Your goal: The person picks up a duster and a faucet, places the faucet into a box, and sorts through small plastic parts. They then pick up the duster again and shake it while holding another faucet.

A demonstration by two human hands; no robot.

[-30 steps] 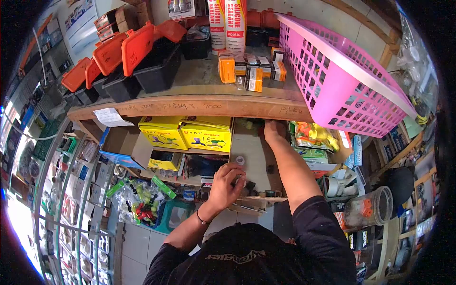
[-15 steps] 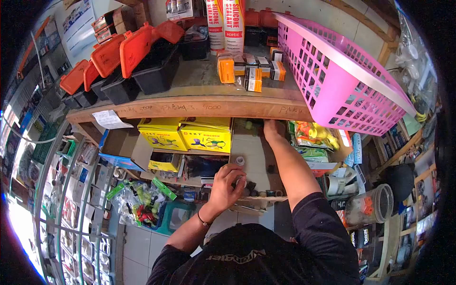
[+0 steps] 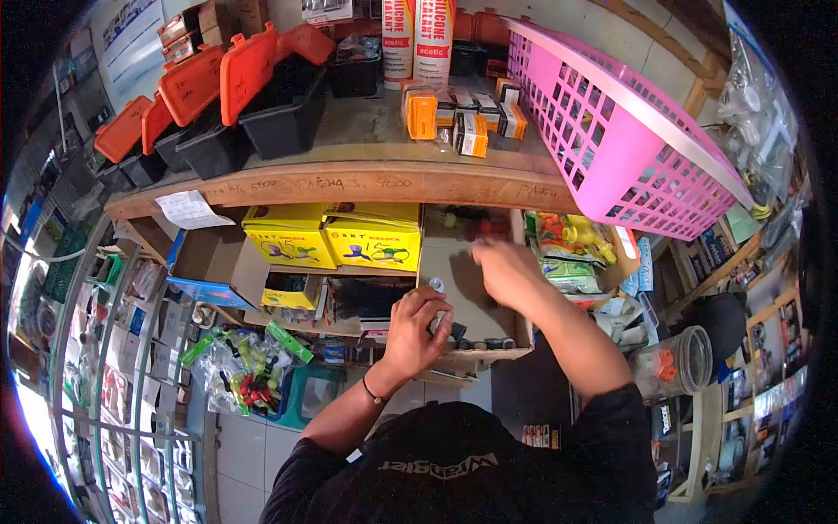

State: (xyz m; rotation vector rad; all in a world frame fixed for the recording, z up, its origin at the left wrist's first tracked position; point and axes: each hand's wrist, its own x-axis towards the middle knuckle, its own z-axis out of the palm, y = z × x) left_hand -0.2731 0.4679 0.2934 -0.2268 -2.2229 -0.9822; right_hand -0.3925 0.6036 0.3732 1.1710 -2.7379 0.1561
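My left hand, with a dark bracelet at the wrist, is at the left edge of an open cardboard box. Its fingers curl inward around a small greyish thing that I cannot make out. Just beyond the fingertips is a small white round piece. My right hand hovers over the right part of the box, its fingers pointing left and smeared by motion. Red and green items lie in the shaded far end. Several small dark round pieces line the near edge.
Yellow boxes stand left of the cardboard box, and colourful packets fill another box on the right. Above runs a wooden shelf edge, carrying a pink basket and black bins. Bagged items hang lower left.
My right hand has come back from the far end of the cardboard box towards me. Red items now show there. My left hand stays nearly in place, its fingers still curled.
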